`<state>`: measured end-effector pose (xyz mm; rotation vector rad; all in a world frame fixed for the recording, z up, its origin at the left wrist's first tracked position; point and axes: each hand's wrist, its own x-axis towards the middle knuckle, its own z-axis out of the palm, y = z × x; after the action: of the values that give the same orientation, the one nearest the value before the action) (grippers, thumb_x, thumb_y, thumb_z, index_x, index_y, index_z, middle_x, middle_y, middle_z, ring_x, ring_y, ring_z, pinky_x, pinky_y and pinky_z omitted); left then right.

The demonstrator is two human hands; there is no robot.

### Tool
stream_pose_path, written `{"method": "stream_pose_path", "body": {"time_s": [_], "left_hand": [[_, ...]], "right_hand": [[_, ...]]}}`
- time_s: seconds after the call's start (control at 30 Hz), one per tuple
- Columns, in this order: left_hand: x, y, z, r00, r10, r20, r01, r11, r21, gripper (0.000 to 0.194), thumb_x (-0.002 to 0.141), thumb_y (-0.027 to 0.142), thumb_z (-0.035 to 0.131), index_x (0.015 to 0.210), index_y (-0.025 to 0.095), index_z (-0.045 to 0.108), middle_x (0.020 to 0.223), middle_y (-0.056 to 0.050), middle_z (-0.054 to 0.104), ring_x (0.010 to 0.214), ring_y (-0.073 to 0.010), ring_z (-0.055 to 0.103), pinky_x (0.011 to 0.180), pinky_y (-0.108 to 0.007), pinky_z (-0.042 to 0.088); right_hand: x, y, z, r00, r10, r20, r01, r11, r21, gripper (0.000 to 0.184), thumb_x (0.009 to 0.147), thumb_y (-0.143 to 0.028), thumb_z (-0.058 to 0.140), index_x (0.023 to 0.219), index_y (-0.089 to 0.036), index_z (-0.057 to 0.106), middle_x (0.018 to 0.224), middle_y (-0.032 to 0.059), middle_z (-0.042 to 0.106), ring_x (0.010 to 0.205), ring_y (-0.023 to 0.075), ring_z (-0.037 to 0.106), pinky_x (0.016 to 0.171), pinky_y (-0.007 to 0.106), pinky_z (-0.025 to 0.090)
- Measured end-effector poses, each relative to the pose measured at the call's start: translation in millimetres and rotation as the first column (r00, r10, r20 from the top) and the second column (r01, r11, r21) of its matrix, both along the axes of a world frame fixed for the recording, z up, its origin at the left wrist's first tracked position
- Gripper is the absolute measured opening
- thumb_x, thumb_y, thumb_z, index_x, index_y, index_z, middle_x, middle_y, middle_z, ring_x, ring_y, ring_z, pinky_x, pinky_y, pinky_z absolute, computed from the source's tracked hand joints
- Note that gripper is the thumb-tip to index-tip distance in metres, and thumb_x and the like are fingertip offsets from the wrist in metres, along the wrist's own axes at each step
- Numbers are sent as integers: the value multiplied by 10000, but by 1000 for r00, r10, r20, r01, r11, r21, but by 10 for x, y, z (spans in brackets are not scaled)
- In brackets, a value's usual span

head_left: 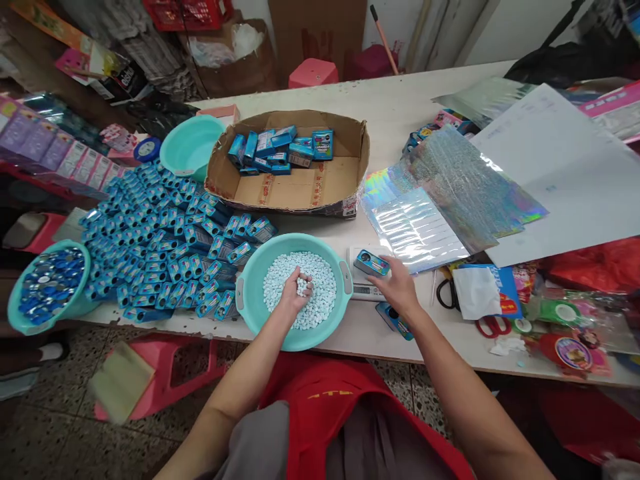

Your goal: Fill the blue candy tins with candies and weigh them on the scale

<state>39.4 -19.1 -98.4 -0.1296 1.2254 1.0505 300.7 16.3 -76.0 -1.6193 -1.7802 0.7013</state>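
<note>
My left hand [294,293] is cupped around a few small white candies [303,287], palm up over a turquoise basin [250,313]. Pale candies [323,293] fill the bottom of that basin. To its right, my right hand [401,288] grips the end of a small blue tin [371,262] with a round dark hole in its top. The tin is over a small scale [367,291], whose display shows partly; I cannot tell whether it rests there. Close below my right hand, another blue tin [395,321] lies on the table.
Many blue tins [160,233] stand packed at the left. A cardboard box [295,190] behind the basin holds several boxed tins. Far left is a basin of blue lids [53,283]. Shiny sticker sheets [420,227], black-handled scissors [447,293] and packaging occupy the right side.
</note>
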Motion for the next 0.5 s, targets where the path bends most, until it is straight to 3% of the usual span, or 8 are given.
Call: {"method": "stream_pose_path", "body": {"time_s": [0.07,0.17,0.27,0.37,0.5], "left_hand": [[-3,19,114,995,58,83,-57,998,-11,361,811,444,592,645,175,417,489,60,399,336,-25,345,300,-130,177],[-19,24,410,981,124,147,-137,988,75,353,812,434,607,655,175,428,451,83,342,316,-25,309,292,-131,156],[6,30,797,967,211,144,-242,937,252,374,757,442,673,661,170,434,497,70,407,351,-20,357,309,-127,183],[86,45,1085,956,291,39,-279,860,427,396,720,485,693,664,166,463,514,60,435,367,-27,373,324,-147,208],[168,52,1131,911,387,-142,-246,786,568,411,719,484,694,603,161,468,494,52,421,430,-60,454,412,-182,332]], "right_hand": [[-86,120,75,998,-51,-31,49,996,-73,502,709,-604,620,965,-172,621,886,85,655,835,259,603,737,392,480],[-208,32,349,987,-148,-63,151,987,53,449,732,-542,644,1003,-184,621,903,64,656,819,232,604,741,359,475],[-434,-169,619,993,105,-49,-96,981,166,352,785,-434,641,1055,-208,613,954,63,656,868,223,608,768,339,475],[-746,-319,652,938,345,29,-346,927,148,293,810,-396,621,1039,-213,621,938,75,671,870,245,619,740,349,481],[-1031,-411,486,910,405,87,-413,903,116,271,801,-366,635,1025,-213,622,930,75,679,872,260,625,727,361,481]]}}
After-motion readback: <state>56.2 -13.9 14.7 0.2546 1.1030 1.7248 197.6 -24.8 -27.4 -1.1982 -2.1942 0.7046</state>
